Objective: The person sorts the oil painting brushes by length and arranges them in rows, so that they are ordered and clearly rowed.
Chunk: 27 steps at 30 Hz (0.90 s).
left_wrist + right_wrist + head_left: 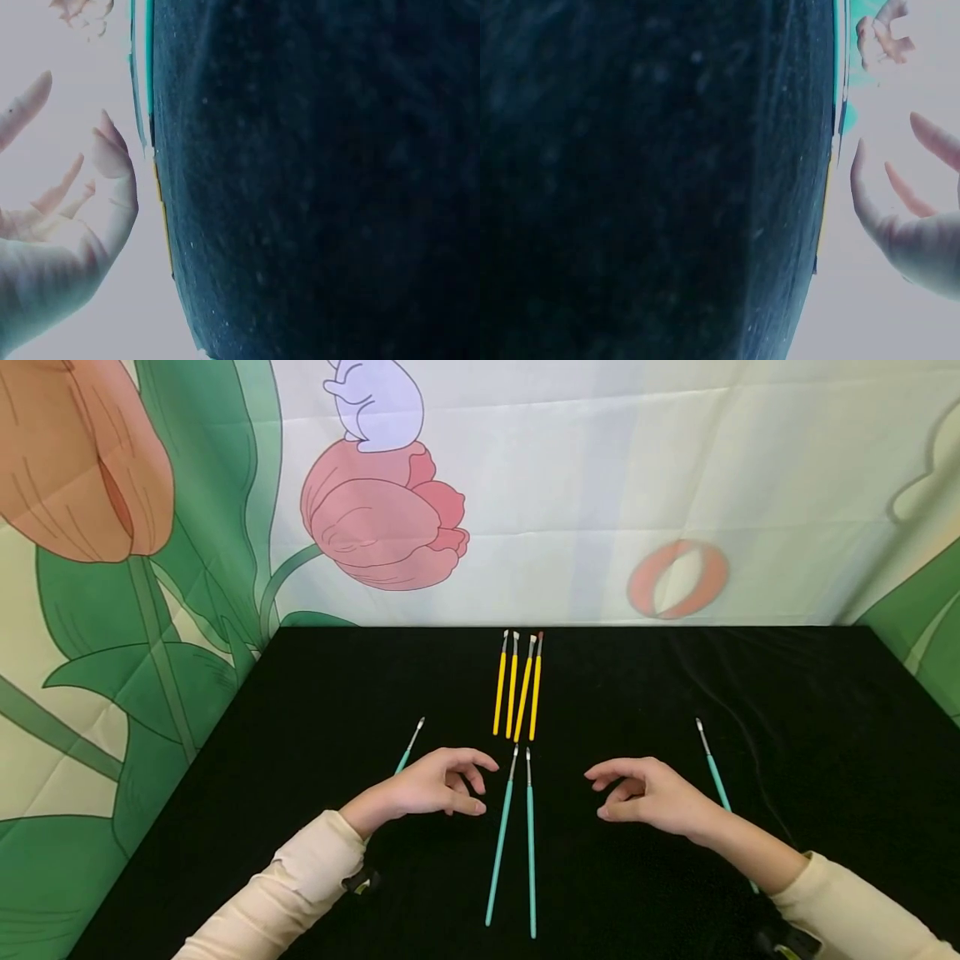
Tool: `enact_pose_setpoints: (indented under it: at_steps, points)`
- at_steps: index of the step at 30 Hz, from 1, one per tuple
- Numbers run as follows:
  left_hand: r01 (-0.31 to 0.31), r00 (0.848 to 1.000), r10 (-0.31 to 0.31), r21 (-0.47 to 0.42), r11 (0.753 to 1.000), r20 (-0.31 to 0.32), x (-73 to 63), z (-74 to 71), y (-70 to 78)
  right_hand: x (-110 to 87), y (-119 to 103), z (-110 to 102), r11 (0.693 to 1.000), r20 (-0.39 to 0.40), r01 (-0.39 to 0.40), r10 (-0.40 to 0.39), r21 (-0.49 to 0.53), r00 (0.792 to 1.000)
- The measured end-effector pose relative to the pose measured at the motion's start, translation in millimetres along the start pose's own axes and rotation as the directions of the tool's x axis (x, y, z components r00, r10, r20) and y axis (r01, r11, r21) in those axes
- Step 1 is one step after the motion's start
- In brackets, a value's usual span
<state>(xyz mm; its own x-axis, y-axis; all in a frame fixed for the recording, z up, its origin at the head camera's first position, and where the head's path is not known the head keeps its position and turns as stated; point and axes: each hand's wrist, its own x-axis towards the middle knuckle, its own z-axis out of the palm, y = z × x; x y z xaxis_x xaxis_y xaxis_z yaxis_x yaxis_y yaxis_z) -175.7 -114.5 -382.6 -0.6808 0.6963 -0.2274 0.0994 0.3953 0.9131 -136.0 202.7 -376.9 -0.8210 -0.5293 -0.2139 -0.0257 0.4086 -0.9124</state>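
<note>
My left hand hovers over the black cloth with loosely bent fingers and nothing in them. To its right lie two slim teal-handled brushes, a left one and a right one, tips pointing away and nearly meeting. Another teal-handled brush runs partly hidden beneath the left hand and wrist. On the other side my right hand is held likewise, fingers relaxed and holding nothing. Under its wrist passes a further teal-handled brush. Both wrist views show the left hand and right hand without anything gripped.
Several yellow-handled brushes lie side by side beyond the teal pair, bristles toward the back. Black cloth covers the table. Behind its far edge hangs a printed curtain with flowers.
</note>
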Motion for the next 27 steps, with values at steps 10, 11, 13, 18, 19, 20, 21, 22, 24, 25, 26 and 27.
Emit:
enact_pose_setpoints:
  at_steps: [10, 11, 13, 18, 19, 20, 21, 22, 24, 25, 26, 27]
  points:
    - [-0.009, 1.000, 0.009, -0.010, 1.000, -0.015, -4.0, -6.6, -4.8, -3.6, 10.1, -11.7, 0.999, -0.044, -0.032, 0.032, -0.014, 0.999]
    - [-0.010, 1.000, 0.009, -0.010, 1.000, -0.015, -4.3, -7.4, -5.1, -4.2, 10.9, -12.7, 0.999, -0.048, -0.035, 0.035, -0.010, 0.998]
    - [-0.007, 1.000, 0.007, -0.007, 1.000, -0.015, -5.4, -9.4, -5.5, -5.4, 12.2, -14.3, 0.999, -0.055, -0.040, 0.040, -0.009, 0.998]
    - [0.017, 1.000, -0.017, 0.000, 1.000, -0.023, -7.5, -14.6, -6.2, -8.3, 14.0, -18.4, 0.997, -0.064, -0.070, 0.070, 0.017, 0.995]
    - [0.026, 0.999, -0.026, -0.001, 1.000, -0.028, -7.7, -15.5, -6.6, -8.9, 14.4, -19.3, 0.997, -0.065, -0.079, 0.080, 0.026, 0.995]
    - [0.025, 0.999, -0.025, 0.002, 1.000, -0.028, -8.0, -16.6, -7.0, -9.6, 14.9, -20.3, 0.996, -0.064, -0.082, 0.084, 0.034, 0.994]
    - [0.028, 0.999, -0.028, 0.002, 1.000, -0.030, -8.3, -17.5, -7.4, -10.3, 15.6, -21.5, 0.996, -0.064, -0.084, 0.087, 0.040, 0.994]
    - [0.029, 0.999, -0.029, 0.003, 1.000, -0.032, -8.7, -18.5, -7.9, -11.0, 16.4, -22.6, 0.995, -0.066, -0.086, 0.089, 0.045, 0.994]
    - [0.028, 0.999, -0.027, 0.006, 1.000, -0.035, -9.4, -20.4, -8.6, -12.4, 17.9, -25.0, 0.996, -0.070, -0.082, 0.085, 0.044, 0.994]
    - [0.028, 0.999, -0.028, 0.007, 1.000, -0.038, -9.9, -21.3, -8.9, -13.1, 18.7, -26.2, 0.996, -0.075, -0.079, 0.082, 0.039, 0.994]
    - [0.029, 0.999, -0.029, 0.009, 1.000, -0.040, -10.4, -22.2, -9.3, -13.8, 19.3, -27.4, 0.997, -0.080, -0.075, 0.077, 0.030, 0.994]
    - [0.032, 0.999, -0.032, 0.007, 0.999, -0.043, -10.9, -23.1, -9.7, -14.4, 19.5, -28.7, 0.997, -0.086, -0.073, 0.075, 0.025, 0.994]
